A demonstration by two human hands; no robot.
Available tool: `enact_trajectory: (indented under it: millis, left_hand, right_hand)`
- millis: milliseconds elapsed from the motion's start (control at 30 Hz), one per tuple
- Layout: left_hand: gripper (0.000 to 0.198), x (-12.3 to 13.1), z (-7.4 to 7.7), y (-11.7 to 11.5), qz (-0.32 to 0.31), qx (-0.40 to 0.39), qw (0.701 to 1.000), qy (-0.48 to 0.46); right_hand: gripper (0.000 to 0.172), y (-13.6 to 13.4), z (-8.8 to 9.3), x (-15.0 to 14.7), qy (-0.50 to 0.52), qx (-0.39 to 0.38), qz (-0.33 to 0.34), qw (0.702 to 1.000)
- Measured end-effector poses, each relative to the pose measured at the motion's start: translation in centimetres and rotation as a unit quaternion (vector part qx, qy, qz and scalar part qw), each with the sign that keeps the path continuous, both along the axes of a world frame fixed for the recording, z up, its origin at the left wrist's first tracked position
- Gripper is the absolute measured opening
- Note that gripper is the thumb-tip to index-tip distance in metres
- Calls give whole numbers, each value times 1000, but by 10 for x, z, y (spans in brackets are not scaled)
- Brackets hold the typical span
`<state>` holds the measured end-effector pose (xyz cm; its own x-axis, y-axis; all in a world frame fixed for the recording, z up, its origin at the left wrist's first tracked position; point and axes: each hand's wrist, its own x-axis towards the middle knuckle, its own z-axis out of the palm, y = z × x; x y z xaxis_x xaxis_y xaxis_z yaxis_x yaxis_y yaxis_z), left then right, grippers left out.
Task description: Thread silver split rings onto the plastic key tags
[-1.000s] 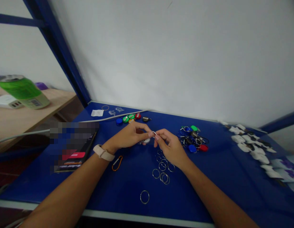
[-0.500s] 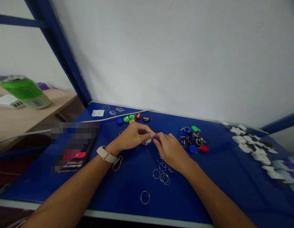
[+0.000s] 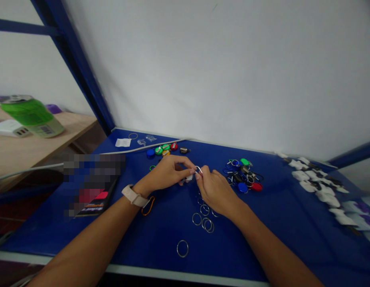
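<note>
Over the middle of the blue table, my left hand [image 3: 169,174] and my right hand [image 3: 217,191] meet at the fingertips. Both pinch a silver metal ring [image 3: 198,169] that stands up between them. A small whitish object [image 3: 188,177] hangs under my left fingertips, partly hidden by them. Several loose metal rings [image 3: 204,210] lie just below my right hand, and one larger ring [image 3: 182,248] rests nearer the front edge. An orange carabiner [image 3: 148,206] lies beside my left wrist.
Round coloured badge reels [image 3: 159,150] lie behind my left hand. A pile of reels with carabiners [image 3: 243,175] is to the right. Wrapped white pieces [image 3: 325,193] line the far right. A dark packet [image 3: 96,191], a white cable [image 3: 143,148] and a green can [image 3: 32,115] are left.
The ring between my fingertips has turned and shows more plainly. My right fingertips have shifted slightly to the right, away from my left ones.
</note>
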<state>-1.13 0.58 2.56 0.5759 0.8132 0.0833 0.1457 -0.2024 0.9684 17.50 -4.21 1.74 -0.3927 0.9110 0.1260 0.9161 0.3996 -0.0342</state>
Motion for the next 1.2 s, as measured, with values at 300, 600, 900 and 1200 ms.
enact_trajectory:
  millis: [300,600,900,1200]
  left_hand:
    - [7,4,-3,-4,16,94,995,0]
    - [3,7,-5,-4,34,214,976,-18]
    - [4,9,-4,-6,61,238,969,-28]
    - [6,10,-7,-8,83,246,966,-20]
  right_hand:
    - [22,-1,0,0,75,-31,-49,996]
    - [21,-2,0,2,191,-81,-56,977]
    - [30,-1,3,6,301,-115,-21,946]
    - [32,-1,2,7,315,-131,-22,940]
